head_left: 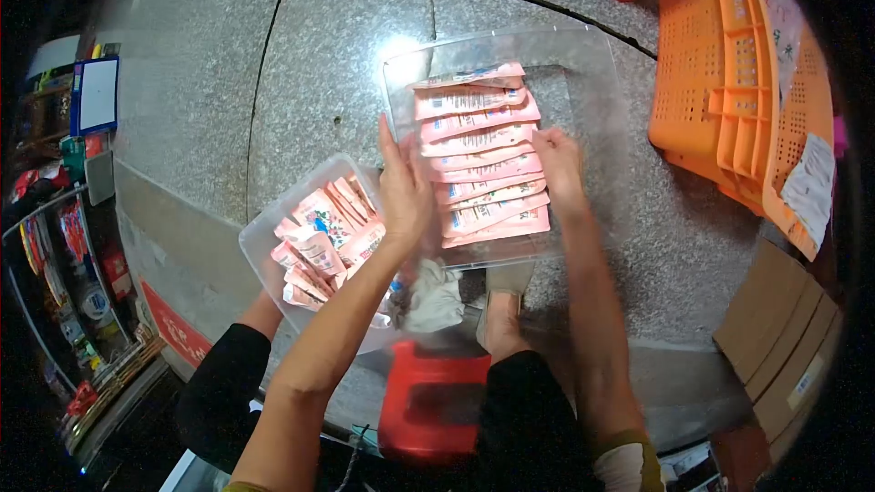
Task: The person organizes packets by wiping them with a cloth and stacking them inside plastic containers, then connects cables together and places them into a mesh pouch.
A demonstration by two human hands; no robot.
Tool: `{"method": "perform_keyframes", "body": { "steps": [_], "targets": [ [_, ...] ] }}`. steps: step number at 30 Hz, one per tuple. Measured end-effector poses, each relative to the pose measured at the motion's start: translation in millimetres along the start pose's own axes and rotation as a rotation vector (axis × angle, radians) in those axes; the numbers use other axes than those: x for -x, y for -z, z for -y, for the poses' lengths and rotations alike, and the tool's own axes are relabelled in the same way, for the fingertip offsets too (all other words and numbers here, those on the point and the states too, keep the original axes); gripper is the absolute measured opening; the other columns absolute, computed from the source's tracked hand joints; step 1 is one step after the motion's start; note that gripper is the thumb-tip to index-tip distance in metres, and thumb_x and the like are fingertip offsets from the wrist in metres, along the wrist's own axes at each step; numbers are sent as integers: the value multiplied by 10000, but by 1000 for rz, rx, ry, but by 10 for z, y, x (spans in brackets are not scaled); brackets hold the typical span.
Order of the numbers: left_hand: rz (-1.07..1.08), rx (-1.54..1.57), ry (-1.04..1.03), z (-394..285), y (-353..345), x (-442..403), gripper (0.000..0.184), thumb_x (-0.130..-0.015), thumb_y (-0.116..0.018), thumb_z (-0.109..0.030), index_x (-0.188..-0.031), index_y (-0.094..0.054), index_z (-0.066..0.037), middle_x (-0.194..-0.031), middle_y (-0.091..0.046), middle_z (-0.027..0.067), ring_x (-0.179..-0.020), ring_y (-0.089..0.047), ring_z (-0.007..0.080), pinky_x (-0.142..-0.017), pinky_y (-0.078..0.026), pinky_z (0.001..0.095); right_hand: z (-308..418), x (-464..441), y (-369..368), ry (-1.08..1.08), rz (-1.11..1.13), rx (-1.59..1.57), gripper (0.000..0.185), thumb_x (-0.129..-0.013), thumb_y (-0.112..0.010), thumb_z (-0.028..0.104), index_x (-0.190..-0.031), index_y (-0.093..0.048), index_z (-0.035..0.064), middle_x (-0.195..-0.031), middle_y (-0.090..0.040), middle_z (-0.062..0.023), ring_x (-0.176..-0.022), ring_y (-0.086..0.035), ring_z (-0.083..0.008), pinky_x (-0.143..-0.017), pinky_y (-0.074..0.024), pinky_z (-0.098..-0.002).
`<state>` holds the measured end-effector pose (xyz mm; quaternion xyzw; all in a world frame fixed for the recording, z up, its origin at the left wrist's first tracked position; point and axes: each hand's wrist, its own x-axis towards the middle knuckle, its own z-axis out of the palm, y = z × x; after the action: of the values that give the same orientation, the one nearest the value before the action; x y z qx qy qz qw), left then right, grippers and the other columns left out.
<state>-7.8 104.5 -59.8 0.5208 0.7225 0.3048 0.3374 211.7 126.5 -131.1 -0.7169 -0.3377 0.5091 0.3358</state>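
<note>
A clear plastic box (592, 64) holds a row of overlapping pink packets (483, 141) with printed text and barcodes. My left hand (406, 191) is at the row's left side by the box wall, its fingers stretched out. On the opposite side, my right hand (561, 164) has its fingers curled at the edge of a packet near the middle of the row. Left of this box, a smaller clear bin (260, 241) contains more pink packets (319, 219), lying jumbled. My left forearm covers part of that bin.
A red stool (433, 401) is near my legs. A white crumpled cloth or bag (433, 296) lies below the box. An orange perforated basket (711, 73) stands at the right, above folded cardboard (784, 328). Shelves of goods (77, 282) line the left.
</note>
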Motion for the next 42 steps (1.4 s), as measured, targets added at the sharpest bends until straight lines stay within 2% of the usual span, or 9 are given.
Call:
{"method": "perform_keyframes", "body": {
  "steps": [5, 8, 9, 13, 20, 24, 25, 29, 42],
  "targets": [
    [-8, 19, -19, 48, -9, -3, 615, -994, -423, -139, -1506, -84, -96, -1142, -610, 294, -1019, -629, 411, -849, -496, 418, 141, 42, 225, -134, 272, -165, 321, -914, -604, 258, -1047, -628, -34, -924, -658, -79, -840, -603, -141, -750, -475, -282],
    [-16, 44, -31, 47, -12, -8, 605, -998, -424, -145, -1504, -96, -94, -1113, -621, 295, -1033, -626, 406, -849, -496, 414, 25, -91, 191, -3, -70, -114, 366, -953, -538, 336, -1125, -570, 15, -1036, -612, -49, -930, -545, -106, -791, -439, -273],
    [-22, 44, -31, 52, -12, -4, 602, -999, -425, -147, -1503, -101, -92, -1116, -620, 296, -1037, -625, 407, -848, -496, 415, 153, -62, 229, -22, 14, -101, 575, -973, -448, 482, -1296, -475, 7, -1266, -538, -100, -1137, -498, -181, -933, -415, -331],
    [-29, 45, -42, 70, -31, -19, 594, -999, -430, -150, -1501, -119, -87, -1136, -610, 300, -1054, -620, 406, -849, -495, 414, 404, 144, 70, -305, 342, -580, 770, -965, -333, 611, -1435, -341, 1, -1453, -402, -135, -1309, -405, -257, -1084, -329, -380],
    [-15, 38, -25, 81, -32, -18, 606, -984, -431, -81, -1499, -112, -94, -1158, -609, 262, -1077, -618, 338, -877, -495, 387, -29, 173, -54, -198, 268, -374, 737, -989, -262, 589, -1402, -396, -7, -1374, -487, -150, -1205, -498, -217, -1021, -390, -332],
    [-13, 70, -47, 93, -15, -19, 594, -981, -427, -88, -1495, -129, -75, -1138, -602, 306, -1020, -638, 385, -835, -496, 393, 251, 251, 85, -145, 504, -634, 738, -994, -279, 571, -1405, -375, -34, -1368, -489, -157, -1204, -499, -240, -1033, -383, -351],
    [-1, 76, -27, 56, 10, -21, 594, -979, -424, -80, -1495, -130, -75, -1134, -602, 308, -1015, -640, 382, -830, -497, 390, 558, 417, 153, -109, 352, -519, 717, -998, -267, 565, -1403, -383, -16, -1363, -492, -158, -1194, -508, -236, -1024, -395, -350],
    [-20, 78, -54, 74, -14, -18, 593, -971, -423, -64, -1492, -138, -72, -1116, -606, 307, -1001, -644, 381, -814, -498, 387, 438, 499, 218, -399, 217, -366, 668, -1010, -260, 533, -1385, -411, 1, -1354, -507, -139, -1176, -525, -216, -1013, -411, -347],
    [-31, 80, -85, 125, -37, -30, 575, -984, -426, -102, -1485, -148, -63, -1115, -613, 297, -1029, -633, 389, -821, -495, 413, 340, 611, 175, -502, 342, -641, 613, -1016, -278, 494, -1388, -408, 25, -1323, -541, -136, -1121, -575, -252, -995, -445, -382]
  ]
}}
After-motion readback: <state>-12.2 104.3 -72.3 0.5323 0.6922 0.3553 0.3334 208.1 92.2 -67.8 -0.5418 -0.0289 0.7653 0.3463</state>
